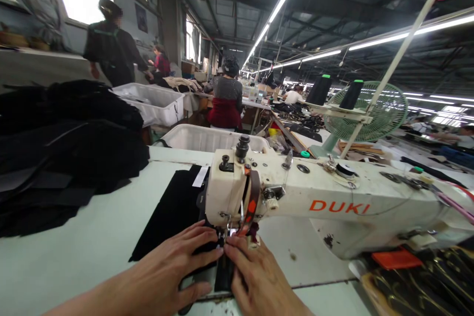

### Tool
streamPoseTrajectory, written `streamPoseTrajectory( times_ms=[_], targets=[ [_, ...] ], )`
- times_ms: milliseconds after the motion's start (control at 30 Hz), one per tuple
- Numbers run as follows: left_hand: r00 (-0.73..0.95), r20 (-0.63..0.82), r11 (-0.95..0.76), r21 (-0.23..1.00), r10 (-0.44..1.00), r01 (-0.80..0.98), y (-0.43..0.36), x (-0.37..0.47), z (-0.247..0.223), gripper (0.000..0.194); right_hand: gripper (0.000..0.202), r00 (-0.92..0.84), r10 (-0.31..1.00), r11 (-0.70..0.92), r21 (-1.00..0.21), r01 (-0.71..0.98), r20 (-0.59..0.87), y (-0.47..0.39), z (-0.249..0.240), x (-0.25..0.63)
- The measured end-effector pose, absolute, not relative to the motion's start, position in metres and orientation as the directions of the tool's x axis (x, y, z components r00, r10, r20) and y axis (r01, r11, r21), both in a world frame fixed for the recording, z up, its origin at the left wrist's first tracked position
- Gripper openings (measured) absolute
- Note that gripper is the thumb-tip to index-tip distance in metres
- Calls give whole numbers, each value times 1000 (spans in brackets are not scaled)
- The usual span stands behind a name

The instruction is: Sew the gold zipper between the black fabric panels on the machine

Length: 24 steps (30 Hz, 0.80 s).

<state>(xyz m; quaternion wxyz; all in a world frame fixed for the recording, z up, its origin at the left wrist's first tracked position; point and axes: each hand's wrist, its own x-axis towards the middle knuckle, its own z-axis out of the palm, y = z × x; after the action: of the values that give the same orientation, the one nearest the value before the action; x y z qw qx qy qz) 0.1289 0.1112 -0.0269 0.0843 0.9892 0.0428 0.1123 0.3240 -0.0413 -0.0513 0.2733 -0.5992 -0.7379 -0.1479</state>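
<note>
My left hand [177,261] lies with its fingers stretched out and spread, on the edge of a black fabric piece [166,212]. Close beside it, my right hand [255,266] has its fingers bent and pressed together on a narrow black fabric strip [224,274] just in front of the needle. Both sets of fingertips nearly meet under the head of a white sewing machine [289,197] marked DUKI. The fabric runs beneath the presser foot, which my fingers partly hide. A white label [200,177] shows at the fabric's far end.
A tall heap of black cut pieces [66,153] covers the table's left side. White plastic bins [155,101] stand beyond. Thread cones [319,90] and a green fan [385,111] rise behind the machine. Black pieces [425,286] fill a box at right. Other people sit and stand farther off.
</note>
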Motion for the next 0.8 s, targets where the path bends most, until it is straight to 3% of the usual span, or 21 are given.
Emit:
streamPoseTrajectory(
  times_ms=[133, 367, 467, 533, 600, 800],
  targets=[
    [963, 248, -986, 155, 106, 69, 114, 128, -31, 60, 47, -119, 806, 232, -124, 965, 580, -41, -57, 325],
    [967, 230, -955, 293, 113, 42, 111, 133, -24, 60, 49, -122, 809, 233, -124, 965, 574, -42, -61, 327],
    [969, 224, -924, 383, 100, 7, 108, 134, -12, 57, 52, -163, 774, 243, -50, 969, 612, -41, -63, 329],
    [971, 225, -904, 427, 79, -26, 113, 135, -6, 44, 53, -227, 750, 265, 31, 964, 621, -39, -65, 332],
    [972, 214, -907, 421, 93, -6, 126, 137, -4, 25, 52, -286, 731, 299, 86, 951, 620, -37, -70, 336],
    [956, 187, -953, 246, 226, 177, 142, 135, -12, 46, 48, -307, 688, 372, 43, 927, 658, -33, -74, 358]
  ],
)
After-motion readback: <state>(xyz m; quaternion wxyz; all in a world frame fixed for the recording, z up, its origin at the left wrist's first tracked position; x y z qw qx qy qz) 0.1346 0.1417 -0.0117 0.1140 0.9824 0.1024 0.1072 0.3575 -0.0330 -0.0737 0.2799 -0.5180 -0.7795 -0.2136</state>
